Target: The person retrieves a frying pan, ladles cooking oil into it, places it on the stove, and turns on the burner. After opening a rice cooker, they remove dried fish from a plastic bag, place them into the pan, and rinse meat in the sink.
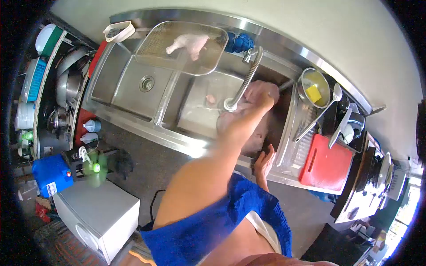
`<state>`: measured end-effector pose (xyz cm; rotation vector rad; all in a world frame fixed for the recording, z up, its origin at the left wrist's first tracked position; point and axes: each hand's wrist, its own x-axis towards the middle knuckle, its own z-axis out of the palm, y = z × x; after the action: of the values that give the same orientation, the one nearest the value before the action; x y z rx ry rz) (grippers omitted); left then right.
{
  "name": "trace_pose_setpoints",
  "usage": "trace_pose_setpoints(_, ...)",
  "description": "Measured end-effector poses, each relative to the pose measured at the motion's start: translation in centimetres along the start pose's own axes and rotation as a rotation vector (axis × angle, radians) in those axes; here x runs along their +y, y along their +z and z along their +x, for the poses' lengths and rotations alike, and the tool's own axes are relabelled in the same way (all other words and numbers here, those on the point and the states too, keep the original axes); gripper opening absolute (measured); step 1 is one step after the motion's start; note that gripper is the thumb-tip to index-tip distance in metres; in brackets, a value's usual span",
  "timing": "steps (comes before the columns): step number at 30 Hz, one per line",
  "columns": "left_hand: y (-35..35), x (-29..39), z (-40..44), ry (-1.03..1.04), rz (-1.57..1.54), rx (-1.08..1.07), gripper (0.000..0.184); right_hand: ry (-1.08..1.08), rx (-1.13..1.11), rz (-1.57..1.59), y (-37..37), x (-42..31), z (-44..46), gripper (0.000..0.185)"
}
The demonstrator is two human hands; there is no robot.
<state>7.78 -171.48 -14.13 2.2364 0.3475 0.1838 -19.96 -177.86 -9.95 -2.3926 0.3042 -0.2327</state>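
Observation:
My left hand (268, 101) reaches across the right sink basin and grips a pale pink piece of raw chicken (258, 90); its fingers are partly hidden. More raw meat (227, 123) lies under my forearm in the basin, and a small scrap (211, 98) sits farther left. The flexible metal tap (250, 77) bends down just left of the gripped piece. At the basin's near right edge is my right hand (264, 162), fingers apart, holding nothing that I can see. A raw chicken leg (188, 44) rests in a mesh basket (153, 66) across the back of the sink.
To the right are a metal bowl (306, 77) with a yellow sponge (313, 93), a ladle (324, 108) and a red cutting board (326, 164). A blue cloth (239, 42) lies behind the tap. Shelves of pots, a blue jerrycan (52, 175) and a white appliance (97, 208) stand left.

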Motion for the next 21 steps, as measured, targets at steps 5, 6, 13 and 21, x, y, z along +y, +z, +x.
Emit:
trace_pose_setpoints(5,2.8,-6.9,-0.9,-0.037,-0.191,-0.321,0.038,-0.053,-0.034,-0.053,-0.1,-0.8,0.3,0.05)
trace_pose_setpoints(6,1.3,-6.8,-2.0,0.105,-0.325,-0.216,0.034,-0.038,-0.041,-0.056,0.0,-0.8,0.2,0.05)
trace_pose_setpoints(13,-13.9,-12.8,-5.3,0.24,-0.311,-0.129,0.034,-0.001,-0.032,-0.126,0.2,-1.0,0.4,0.048)
trace_pose_setpoints(21,-19.5,-24.8,2.4,-0.328,0.462,-0.258,0.069,0.004,-0.017,-0.223,0.6,-1.2,0.5,0.049)
